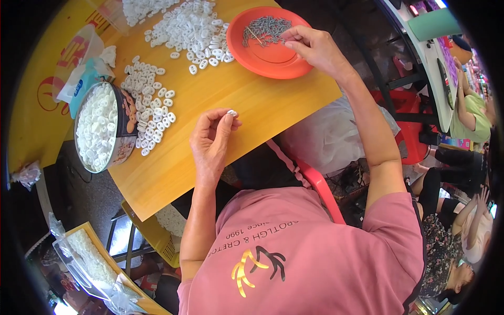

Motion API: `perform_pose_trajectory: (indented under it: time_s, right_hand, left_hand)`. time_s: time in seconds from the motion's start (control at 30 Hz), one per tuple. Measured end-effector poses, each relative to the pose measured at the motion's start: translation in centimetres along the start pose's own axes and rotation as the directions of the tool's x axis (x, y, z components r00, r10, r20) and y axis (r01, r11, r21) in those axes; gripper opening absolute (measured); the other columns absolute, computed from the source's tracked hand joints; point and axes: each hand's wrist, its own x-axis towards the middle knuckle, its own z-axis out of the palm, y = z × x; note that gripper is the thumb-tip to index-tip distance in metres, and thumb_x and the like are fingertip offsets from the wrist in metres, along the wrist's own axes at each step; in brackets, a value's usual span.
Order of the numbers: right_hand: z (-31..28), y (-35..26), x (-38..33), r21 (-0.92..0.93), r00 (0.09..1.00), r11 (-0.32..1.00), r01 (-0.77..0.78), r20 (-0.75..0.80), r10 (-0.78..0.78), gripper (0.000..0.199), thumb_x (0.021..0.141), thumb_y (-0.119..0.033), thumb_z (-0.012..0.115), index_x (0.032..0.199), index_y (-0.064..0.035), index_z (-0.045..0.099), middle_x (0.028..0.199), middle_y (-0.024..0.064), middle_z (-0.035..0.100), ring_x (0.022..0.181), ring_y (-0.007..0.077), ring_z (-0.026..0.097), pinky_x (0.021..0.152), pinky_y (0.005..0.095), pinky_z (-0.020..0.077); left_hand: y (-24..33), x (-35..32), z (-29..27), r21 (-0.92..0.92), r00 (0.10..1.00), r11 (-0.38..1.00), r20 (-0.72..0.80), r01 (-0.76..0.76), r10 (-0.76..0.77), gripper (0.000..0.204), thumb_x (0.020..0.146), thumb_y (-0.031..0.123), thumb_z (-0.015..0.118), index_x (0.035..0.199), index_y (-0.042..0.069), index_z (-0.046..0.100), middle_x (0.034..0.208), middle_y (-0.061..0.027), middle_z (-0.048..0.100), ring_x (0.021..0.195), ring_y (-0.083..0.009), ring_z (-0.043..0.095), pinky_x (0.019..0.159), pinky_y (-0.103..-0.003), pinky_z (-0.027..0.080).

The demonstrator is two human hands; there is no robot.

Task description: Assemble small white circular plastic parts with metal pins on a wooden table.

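Observation:
My left hand (212, 136) is raised over the near part of the wooden table, pinching a small white plastic piece (232, 113) between thumb and fingertips. Over the right side of a shallow orange-red plate (262, 67), my right hand (315, 46) has its thumb and forefinger closed together; anything between them is too small to make out. Grey screws (270, 26) lie heaped in the plate, with a thin pale stick (254, 35) among them. Loose white two-hole plastic pieces (152, 121) spread across the table left of my left hand, and a bigger pile (186, 26) lies beside the plate.
A round tub (126, 113) full of white pieces stands at the table's left edge, beside a blue-and-white tissue pack (86, 81). A yellow crate (165, 244) is below the near-left corner. Plastic bags (320, 136) hang by a red chair. People sit at the right.

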Motion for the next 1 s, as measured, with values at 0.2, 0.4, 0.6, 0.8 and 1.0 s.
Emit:
perform_pose_trajectory:
  time_s: [0.2,0.4,0.6,0.8,1.0]
  right_hand:
    - [-0.4,-0.3,-0.6,0.05,1.0,0.999,0.016,-0.009,-0.016,0.026,0.094,-0.011,0.06,0.118,-0.0016,0.065,0.082,-0.0014,0.063,0.066,0.0036,0.053,0.063,0.0207,0.0469]
    - [0.5,-1.5,-1.5,0.278,0.996,0.958,0.065,0.048,-0.081,0.023,0.096,-0.011,0.056,0.113,-0.0032,0.068,0.071,-0.0013,0.058,0.063,0.005,0.054,0.058,0.0217,0.046]
    - [3.5,-5.5,-4.0,0.507,0.971,0.862,-0.01,0.212,-0.113,0.021,0.097,-0.011,0.057,0.111,0.0036,0.064,0.084,0.0009,0.06,0.071,0.0054,0.057,0.067,0.0208,0.0479]
    - [8.0,-9.1,-6.3,0.716,0.96,0.694,-0.076,0.241,-0.144,0.02,0.093,-0.014,0.066,0.104,0.0034,0.066,0.087,0.0018,0.066,0.066,0.0058,0.058,0.062,0.0202,0.048]
    - [10.2,-10.8,-7.3,0.771,0.962,0.636,-0.027,0.194,-0.195,0.02,0.094,-0.014,0.065,0.104,0.0032,0.066,0.087,0.0035,0.067,0.067,0.0065,0.057,0.062,0.0204,0.0479]
  left_hand:
    - [-0.2,-0.1,0.0,0.031,0.999,0.999,0.015,-0.031,0.031,0.016,0.096,0.01,0.06,0.106,-0.003,0.061,0.097,-0.0098,0.067,0.084,-0.0155,0.065,0.079,-0.027,0.051]
    - [0.2,-0.1,0.0,-0.012,0.999,0.999,-0.016,-0.03,0.03,0.014,0.096,0.009,0.061,0.103,-0.003,0.061,0.093,-0.0079,0.067,0.081,-0.0132,0.064,0.077,-0.026,0.052]
    - [1.0,-0.4,0.0,-0.179,1.0,0.984,-0.009,-0.022,0.021,0.015,0.095,0.01,0.062,0.103,-0.003,0.06,0.092,-0.0088,0.067,0.078,-0.0139,0.064,0.075,-0.026,0.052]
    - [2.8,-2.0,-0.5,-0.268,0.998,0.963,-0.052,0.007,-0.021,0.016,0.095,0.011,0.063,0.102,-0.002,0.06,0.089,-0.0092,0.067,0.078,-0.0145,0.064,0.075,-0.027,0.052]
    - [3.4,-3.0,-1.3,-0.317,0.998,0.948,-0.06,-0.037,0.019,0.016,0.095,0.013,0.063,0.101,-0.002,0.06,0.088,-0.009,0.067,0.078,-0.0139,0.064,0.075,-0.027,0.052]
